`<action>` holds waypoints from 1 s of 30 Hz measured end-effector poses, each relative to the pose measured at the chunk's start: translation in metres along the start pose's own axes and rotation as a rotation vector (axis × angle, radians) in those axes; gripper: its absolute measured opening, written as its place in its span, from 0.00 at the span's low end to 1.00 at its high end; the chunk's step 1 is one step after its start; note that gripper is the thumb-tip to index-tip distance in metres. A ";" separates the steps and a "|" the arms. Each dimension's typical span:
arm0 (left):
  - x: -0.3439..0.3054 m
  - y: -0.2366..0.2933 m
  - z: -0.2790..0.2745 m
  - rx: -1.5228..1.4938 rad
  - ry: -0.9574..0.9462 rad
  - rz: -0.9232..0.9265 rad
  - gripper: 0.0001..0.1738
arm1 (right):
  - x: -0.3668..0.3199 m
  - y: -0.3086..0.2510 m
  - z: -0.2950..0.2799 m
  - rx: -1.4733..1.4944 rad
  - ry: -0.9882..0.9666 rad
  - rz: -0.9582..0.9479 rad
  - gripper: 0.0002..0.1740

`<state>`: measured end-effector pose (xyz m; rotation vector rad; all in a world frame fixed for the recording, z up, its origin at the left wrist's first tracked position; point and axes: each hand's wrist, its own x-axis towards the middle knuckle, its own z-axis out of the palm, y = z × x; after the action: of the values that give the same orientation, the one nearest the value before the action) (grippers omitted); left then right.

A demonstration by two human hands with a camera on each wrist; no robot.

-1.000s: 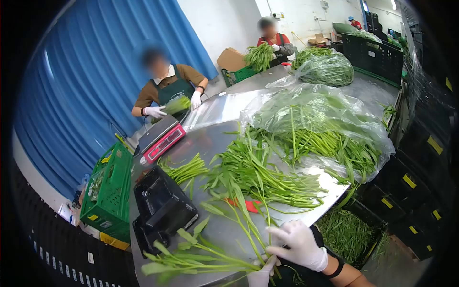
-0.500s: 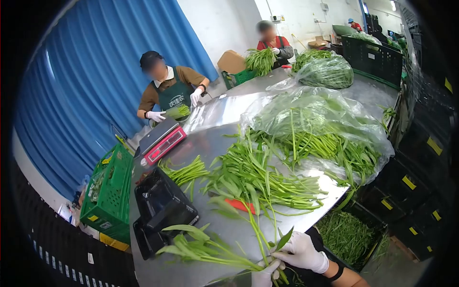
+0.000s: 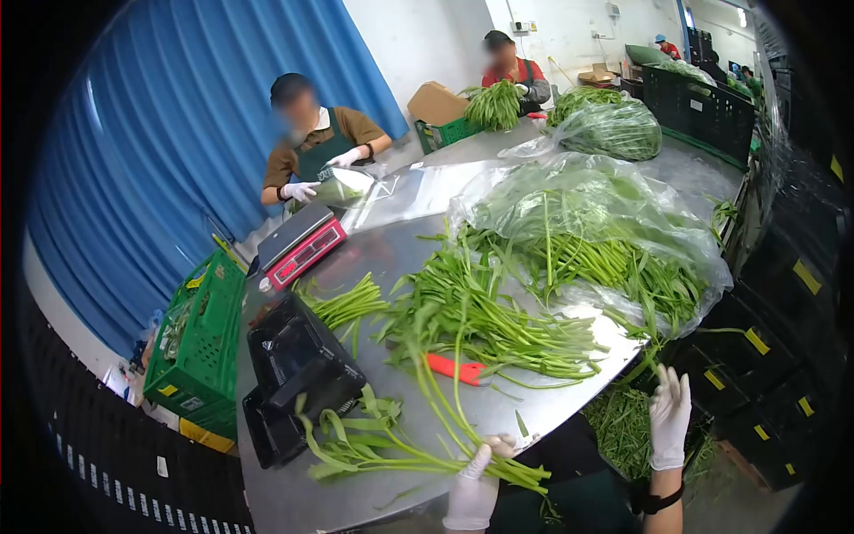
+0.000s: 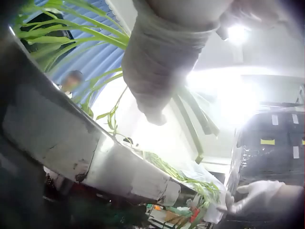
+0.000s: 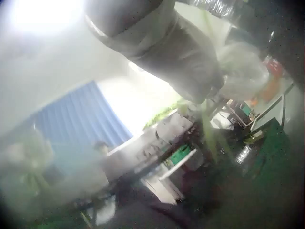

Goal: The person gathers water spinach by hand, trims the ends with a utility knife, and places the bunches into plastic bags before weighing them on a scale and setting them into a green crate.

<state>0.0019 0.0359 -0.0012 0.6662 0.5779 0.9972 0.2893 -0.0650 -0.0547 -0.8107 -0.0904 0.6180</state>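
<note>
In the head view my gloved left hand (image 3: 473, 494) grips a small bunch of water spinach (image 3: 382, 452) near its cut ends, thumb across the stems. Its leaves point left over the table's near edge, and some long stems reach toward the pile. My gloved right hand (image 3: 669, 418) is raised off to the right, fingers extended, over a crate of loose greens (image 3: 623, 432). In the right wrist view a blurred green strip (image 5: 208, 131) shows near the fingertips. A larger water spinach pile (image 3: 498, 320) lies in front of both hands.
A bright red object (image 3: 455, 368) lies beside the pile. Black trays (image 3: 307, 365), a red scale (image 3: 302, 252) and a small bundle (image 3: 347, 303) are on the left. A plastic bag of greens (image 3: 587, 209) lies behind. Another person (image 3: 325, 151) handles greens across the table.
My right hand has left the bunch and swung right, over the crate; the leaf at its fingers is gone from there. My left hand keeps its hold. The person across now handles a clear bag.
</note>
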 end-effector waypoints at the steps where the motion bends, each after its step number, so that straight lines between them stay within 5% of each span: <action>1: 0.005 0.007 0.010 -0.004 -0.007 0.000 0.12 | 0.001 0.001 -0.013 -0.005 0.092 0.104 0.30; 5: 0.013 0.027 0.025 -0.407 0.016 -0.005 0.09 | -0.053 0.019 0.006 -0.470 0.078 -0.095 0.35; 7: 0.020 0.025 0.017 -0.666 -0.164 -0.004 0.11 | -0.077 0.023 0.027 -0.709 -0.029 -0.419 0.36; 11: 0.011 0.010 0.034 -0.714 -0.105 -0.035 0.11 | -0.093 0.047 0.055 -0.857 -0.535 -1.022 0.37; 13: 0.000 0.004 0.065 -0.451 0.253 -0.141 0.15 | -0.099 0.045 0.093 -0.801 -0.948 -0.863 0.29; 14: -0.010 0.015 0.098 -0.384 0.579 -0.374 0.19 | -0.109 0.049 0.109 -0.735 -0.915 -0.909 0.27; 15: -0.013 0.013 0.092 -0.253 0.633 -0.265 0.20 | -0.115 0.051 0.119 -0.664 -0.886 -0.954 0.24; 18: -0.036 0.045 0.089 -0.313 0.511 -0.089 0.20 | -0.110 0.052 0.111 -0.573 -0.966 -1.014 0.35; 20: -0.043 0.037 0.053 -0.257 -0.004 0.270 0.18 | -0.110 0.051 0.109 -0.499 -0.817 -0.984 0.32; 21: -0.040 0.033 0.064 -0.262 -0.002 0.266 0.18 | -0.114 0.043 0.116 -0.516 -0.751 -0.953 0.30; 22: -0.034 0.026 0.082 -0.240 0.331 0.094 0.16 | -0.117 0.034 0.125 -0.677 -0.858 -0.936 0.24; 23: -0.029 0.021 0.084 -0.246 0.328 0.091 0.16 | -0.119 0.024 0.141 -0.839 -0.963 -0.916 0.19; 24: -0.020 0.015 0.081 -0.255 0.497 -0.115 0.12 | -0.115 0.046 0.133 -0.898 -1.040 -0.633 0.22; 25: -0.013 0.011 0.061 -0.259 0.492 -0.115 0.12 | -0.103 0.049 0.131 -0.901 -1.041 -0.639 0.22; 27: -0.004 0.009 0.026 -0.424 0.168 -0.050 0.09 | -0.071 0.037 0.122 -1.056 -1.305 -0.503 0.24; 29: -0.007 0.016 0.024 -0.385 0.201 -0.006 0.09 | -0.043 0.020 0.113 -1.330 -1.041 -0.762 0.18; 30: -0.008 0.016 0.018 -0.383 0.188 0.013 0.09 | -0.031 0.015 0.112 -1.529 -0.866 -0.720 0.15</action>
<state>0.0022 0.0302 0.0232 0.2385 0.5260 1.1523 0.2218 -0.0012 0.0172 -1.7633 -1.7320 0.0498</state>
